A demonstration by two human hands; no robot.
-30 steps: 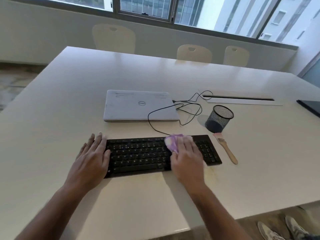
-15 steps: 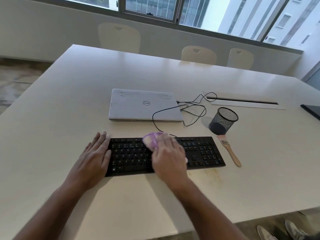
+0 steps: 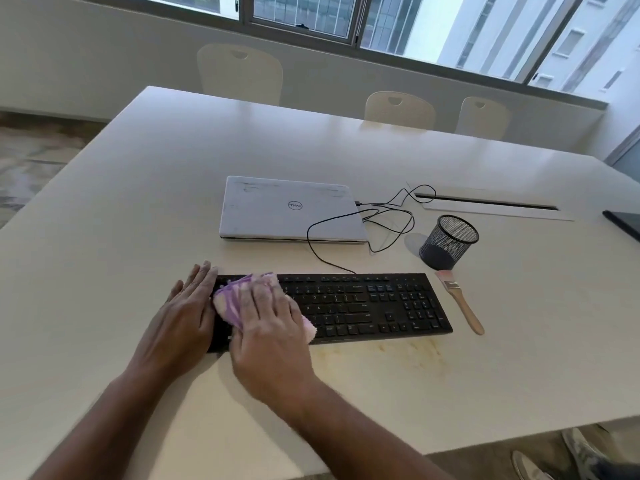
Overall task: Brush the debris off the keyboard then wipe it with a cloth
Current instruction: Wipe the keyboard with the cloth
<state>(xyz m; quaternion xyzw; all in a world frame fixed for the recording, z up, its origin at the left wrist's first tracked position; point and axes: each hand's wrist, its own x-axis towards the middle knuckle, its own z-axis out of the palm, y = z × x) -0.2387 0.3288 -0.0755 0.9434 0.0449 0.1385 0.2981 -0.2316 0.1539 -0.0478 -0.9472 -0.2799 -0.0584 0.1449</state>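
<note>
A black keyboard (image 3: 367,304) lies on the white table (image 3: 138,209) near its front edge. My right hand (image 3: 270,327) presses a purple and pink cloth (image 3: 230,299) flat onto the keyboard's left part, fingers spread over the cloth. My left hand (image 3: 183,317) rests flat with straight fingers on the keyboard's left end and the table beside it. Right of the keyboard lies a wooden-handled brush (image 3: 460,303), untouched.
A shut white laptop (image 3: 287,211) sits behind the keyboard, with a black cable (image 3: 381,220) looping to a table slot. A black mesh cup (image 3: 448,242) stands behind the brush. A yellowish stain (image 3: 391,351) marks the table before the keyboard. Chairs line the far side.
My right hand has slid the cloth leftward along the keyboard, from its right-middle keys to its left part, beside my left hand. The left hand has stayed in place.
</note>
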